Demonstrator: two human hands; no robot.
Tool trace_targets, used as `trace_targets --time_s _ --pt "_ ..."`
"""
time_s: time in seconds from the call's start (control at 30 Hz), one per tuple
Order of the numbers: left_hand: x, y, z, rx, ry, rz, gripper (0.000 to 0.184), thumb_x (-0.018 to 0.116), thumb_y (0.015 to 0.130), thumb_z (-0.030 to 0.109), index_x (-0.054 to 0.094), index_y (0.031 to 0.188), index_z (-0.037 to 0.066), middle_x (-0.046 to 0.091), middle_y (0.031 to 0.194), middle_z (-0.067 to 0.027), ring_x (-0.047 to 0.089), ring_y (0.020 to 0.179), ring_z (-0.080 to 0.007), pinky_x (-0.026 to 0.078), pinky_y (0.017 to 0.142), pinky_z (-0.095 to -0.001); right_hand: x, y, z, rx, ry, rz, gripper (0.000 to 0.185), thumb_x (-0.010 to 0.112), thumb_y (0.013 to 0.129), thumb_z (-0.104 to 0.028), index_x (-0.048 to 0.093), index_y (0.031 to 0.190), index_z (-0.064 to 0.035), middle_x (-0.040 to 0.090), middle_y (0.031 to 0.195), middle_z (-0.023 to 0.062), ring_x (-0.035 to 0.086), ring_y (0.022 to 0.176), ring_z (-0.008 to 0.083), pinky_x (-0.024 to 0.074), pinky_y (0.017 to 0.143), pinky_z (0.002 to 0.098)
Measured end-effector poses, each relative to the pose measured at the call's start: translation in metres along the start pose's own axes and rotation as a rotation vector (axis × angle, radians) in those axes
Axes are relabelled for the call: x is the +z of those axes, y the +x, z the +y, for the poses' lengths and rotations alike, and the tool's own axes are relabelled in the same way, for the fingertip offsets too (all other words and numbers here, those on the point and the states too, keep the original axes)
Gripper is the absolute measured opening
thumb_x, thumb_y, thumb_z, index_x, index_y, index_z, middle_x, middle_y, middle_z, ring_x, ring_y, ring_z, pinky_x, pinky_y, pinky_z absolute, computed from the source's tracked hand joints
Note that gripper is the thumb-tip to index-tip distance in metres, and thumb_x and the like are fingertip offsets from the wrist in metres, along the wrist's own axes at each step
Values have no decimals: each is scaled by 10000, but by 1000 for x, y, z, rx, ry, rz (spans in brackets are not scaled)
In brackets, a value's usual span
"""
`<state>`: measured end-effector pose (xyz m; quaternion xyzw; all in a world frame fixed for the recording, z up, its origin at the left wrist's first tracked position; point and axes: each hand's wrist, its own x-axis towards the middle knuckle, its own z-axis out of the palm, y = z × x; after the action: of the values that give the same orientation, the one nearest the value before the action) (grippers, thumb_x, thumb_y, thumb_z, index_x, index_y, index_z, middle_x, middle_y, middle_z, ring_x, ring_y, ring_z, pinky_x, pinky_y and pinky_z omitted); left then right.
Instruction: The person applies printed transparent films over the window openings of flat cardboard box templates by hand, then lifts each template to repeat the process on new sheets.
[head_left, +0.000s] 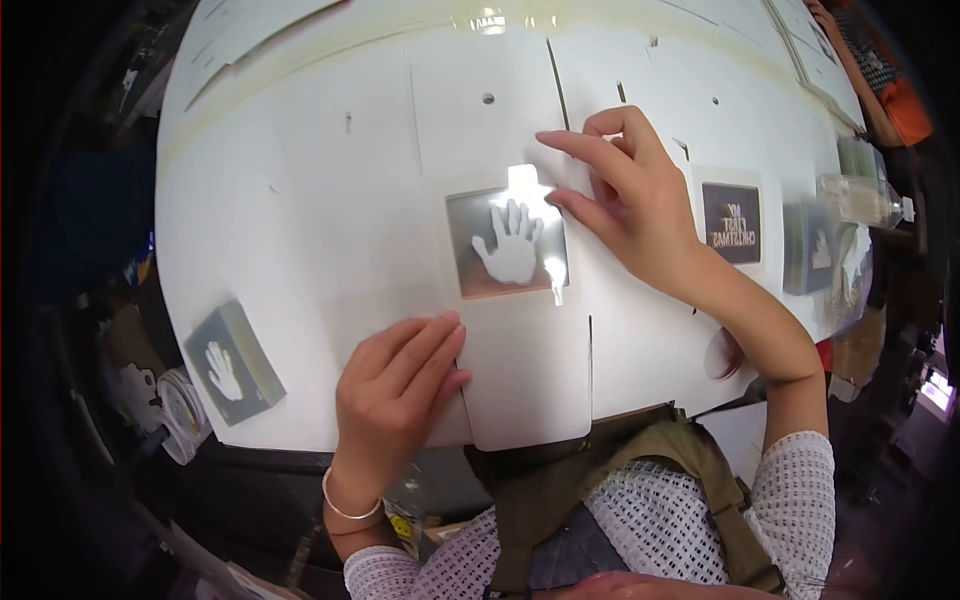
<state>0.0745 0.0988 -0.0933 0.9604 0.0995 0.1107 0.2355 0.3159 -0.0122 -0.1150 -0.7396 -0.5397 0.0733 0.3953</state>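
A dark rectangular film card point(470, 262) with a white handprint lies flat at the middle of the white table, in a clear border, with bright glare along its top and right side. Over its upper right edge hovers my right hand point(640, 200), thumb and forefinger apart, nothing visible between them. My left hand point(395, 390) rests on the white surface by the card's lower left corner, its fingers extended side by side and holding nothing visible. Right of my right hand is a dark card point(732, 222) with mirrored "MY FIRST CHRISTMAS" lettering.
A thick stack of handprint cards point(235, 362) sits at the table's left edge. At the right edge are another stack point(815, 250) and a clear plastic bottle point(865, 200) on its side. Slots and holes cut the white board point(330, 230). Another person's arm point(865, 80) shows top right.
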Motion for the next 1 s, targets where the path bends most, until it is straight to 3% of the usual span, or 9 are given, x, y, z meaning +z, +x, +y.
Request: trace_targets --time_s 0.13,0.27,0.47,0.57,0.63,0.67,0.73,0.83,1.0 --pt "-9 3 -5 13 -10 -11 396 736 646 92 655 1029 31 647 1063 -83 605 928 -275 500 782 -361 -24 8 -2 -17 9 58 280 665 762 46 636 1028 -35 526 831 53 425 574 80 358 508 212" --pt "-38 8 -24 -232 93 68 594 741 637 55 549 1199 30 571 1173 -148 547 1037 -331 455 873 -371 -52 -3 8 50 58 32 200 615 788 59 644 973 -14 539 823 45 440 585 77 357 510 206" --pt "-45 -1 -45 -472 280 4 768 795 606 123 455 1291 44 566 1075 -131 560 935 -290 464 804 -350 -77 -42 20 214 91 47 118 566 821 51 639 903 10 550 782 29 457 598 65 354 526 198" --pt "-46 -9 -47 -615 135 2 657 793 659 188 499 1221 17 563 980 -137 564 831 -279 469 721 -338 -87 -59 24 242 81 29 101 562 828 48 632 899 28 532 730 17 459 583 61 361 534 193" --pt "-45 -15 -58 -685 -59 -13 450 768 706 130 568 1085 -7 582 793 -87 568 673 -173 458 607 -275 -91 -67 19 273 113 25 100 563 828 47 633 898 28 528 721 15 464 583 61 362 535 193" --pt "-41 -20 -62 -688 -50 -6 450 768 706 130 568 1085 -7 582 793 -87 568 673 -173 458 607 -275 -93 -70 17 315 130 19 98 565 828 47 633 897 29 524 713 14 470 584 61 364 537 193" --pt "-32 -28 -70 -698 -368 86 239 728 747 73 608 928 -26 557 645 -30 524 583 -83 429 549 -219 -96 -75 14 283 151 14 98 566 827 47 634 896 29 524 706 15 476 589 61 366 540 194" --pt "-26 -31 -76 -728 -483 139 136 702 762 40 611 835 -31 569 637 -7 515 581 -59 424 544 -202 -96 -84 10 237 168 13 100 569 825 47 635 898 31 523 694 17 481 594 62 369 543 197" --pt "-30 -39 -74 -724 -531 181 75 670 795 37 613 829 3 570 680 11 499 609 -44 402 571 -175 -98 -94 1 155 111 6 105 573 823 41 638 906 31 526 689 22 480 597 63 372 545 203"
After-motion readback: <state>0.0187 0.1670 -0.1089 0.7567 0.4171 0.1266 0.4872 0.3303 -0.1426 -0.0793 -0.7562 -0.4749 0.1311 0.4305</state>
